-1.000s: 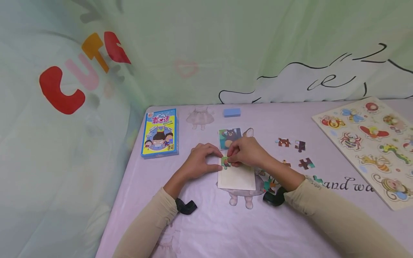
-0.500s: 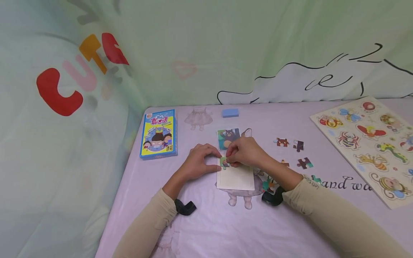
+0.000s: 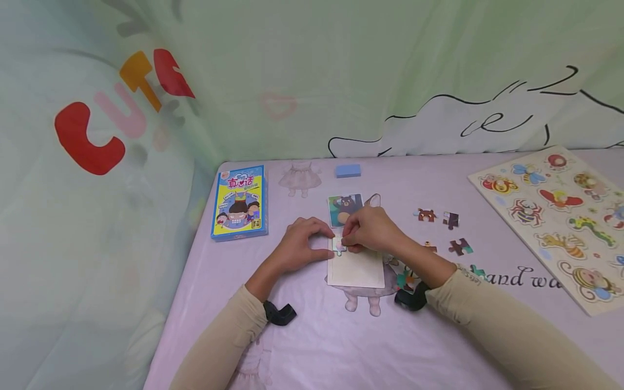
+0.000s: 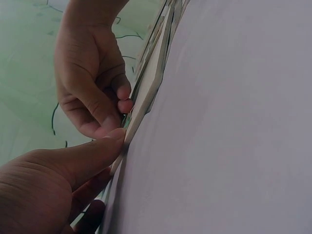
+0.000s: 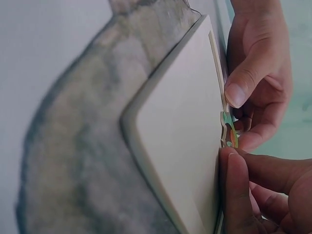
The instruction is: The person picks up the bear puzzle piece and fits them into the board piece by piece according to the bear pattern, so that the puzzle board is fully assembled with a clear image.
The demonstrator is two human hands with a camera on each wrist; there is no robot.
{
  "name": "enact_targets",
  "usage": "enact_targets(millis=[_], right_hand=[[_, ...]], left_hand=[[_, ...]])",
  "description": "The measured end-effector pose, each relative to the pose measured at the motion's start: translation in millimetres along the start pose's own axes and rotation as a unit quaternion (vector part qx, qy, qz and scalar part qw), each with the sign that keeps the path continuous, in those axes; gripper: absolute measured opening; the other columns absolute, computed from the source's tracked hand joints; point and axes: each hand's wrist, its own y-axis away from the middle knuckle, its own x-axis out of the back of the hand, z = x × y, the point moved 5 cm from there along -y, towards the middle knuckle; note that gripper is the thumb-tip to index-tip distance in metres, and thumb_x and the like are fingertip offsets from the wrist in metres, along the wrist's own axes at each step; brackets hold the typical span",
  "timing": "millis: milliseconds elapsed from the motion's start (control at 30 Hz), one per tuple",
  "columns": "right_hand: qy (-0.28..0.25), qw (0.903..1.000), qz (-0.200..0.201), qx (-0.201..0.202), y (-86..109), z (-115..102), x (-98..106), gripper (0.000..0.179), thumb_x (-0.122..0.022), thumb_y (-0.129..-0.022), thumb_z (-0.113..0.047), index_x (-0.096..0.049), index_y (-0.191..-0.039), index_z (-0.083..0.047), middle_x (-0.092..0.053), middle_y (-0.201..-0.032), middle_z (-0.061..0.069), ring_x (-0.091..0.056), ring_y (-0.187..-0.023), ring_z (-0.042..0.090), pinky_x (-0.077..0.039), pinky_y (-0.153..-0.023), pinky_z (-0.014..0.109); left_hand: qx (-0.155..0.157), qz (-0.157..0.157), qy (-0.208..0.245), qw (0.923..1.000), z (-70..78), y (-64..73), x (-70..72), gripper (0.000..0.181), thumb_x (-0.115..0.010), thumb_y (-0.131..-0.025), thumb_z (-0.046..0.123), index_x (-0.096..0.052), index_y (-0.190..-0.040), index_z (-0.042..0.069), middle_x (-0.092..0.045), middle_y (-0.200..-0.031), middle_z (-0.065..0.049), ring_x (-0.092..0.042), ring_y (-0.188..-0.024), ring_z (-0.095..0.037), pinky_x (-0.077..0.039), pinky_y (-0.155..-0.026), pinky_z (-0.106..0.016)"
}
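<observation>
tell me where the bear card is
In the head view, the bear card lies just right of centre, directly beyond the pale board, its lower right corner hidden behind the right hand.

In the head view, the small puzzle piece (image 3: pixel 338 245) at the upper left of the pale board (image 3: pixel 358 271) now looks whitish and washed out, as with glare; a second and half a second ago its face shows green with a darker patch. Compared with a second ago, the whole head view is shifted slightly, so the blue-and-yellow box (image 3: pixel 239 203) and the worktop (image 3: pixel 322 346) appear a little farther left.
</observation>
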Motion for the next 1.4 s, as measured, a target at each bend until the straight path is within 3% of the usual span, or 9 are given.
enact_targets(millis=[667, 967, 1400], right_hand=[[0.005, 1.0000, 0.006, 0.005, -1.5, 0.2, -1.8, 0.011, -0.081, -0.085, -0.013, -0.074, -0.079, -0.007, -0.070, -0.062, 0.002, -0.067, -0.058, 0.013, -0.047, -0.058, 0.026], [0.017, 0.9996, -0.008, -0.020, 4.0, -0.1, 3.9, 0.010, -0.083, -0.084, -0.017, -0.075, -0.082, -0.010, -0.069, -0.064, 0.002, -0.065, -0.060, 0.015, -0.048, -0.059, 0.027], [0.029, 0.9994, -0.018, -0.006, 4.8, 4.8, -2.9, 0.014, -0.084, -0.083, -0.017, -0.072, -0.077, -0.010, -0.066, -0.062, 0.000, -0.060, -0.056, 0.012, -0.046, -0.056, 0.025]], left_hand=[[0.002, -0.004, 0.002, 1.0000, 1.3, 0.5, 0.9, 0.034, -0.085, -0.083, 0.030, -0.073, -0.114, 0.021, -0.068, -0.123, 0.005, -0.052, -0.118, -0.019, -0.034, -0.104, -0.050], [-0.001, -0.002, 0.003, 1.0000, 1.1, 0.3, 0.6, 0.035, -0.085, -0.083, 0.030, -0.073, -0.114, 0.021, -0.068, -0.123, 0.005, -0.052, -0.117, -0.019, -0.035, -0.103, -0.049], [0.007, -0.008, 0.008, 0.9999, 1.8, 0.5, 0.9, 0.035, -0.085, -0.084, 0.031, -0.072, -0.115, 0.021, -0.067, -0.124, 0.006, -0.052, -0.118, -0.018, -0.034, -0.104, -0.048]])
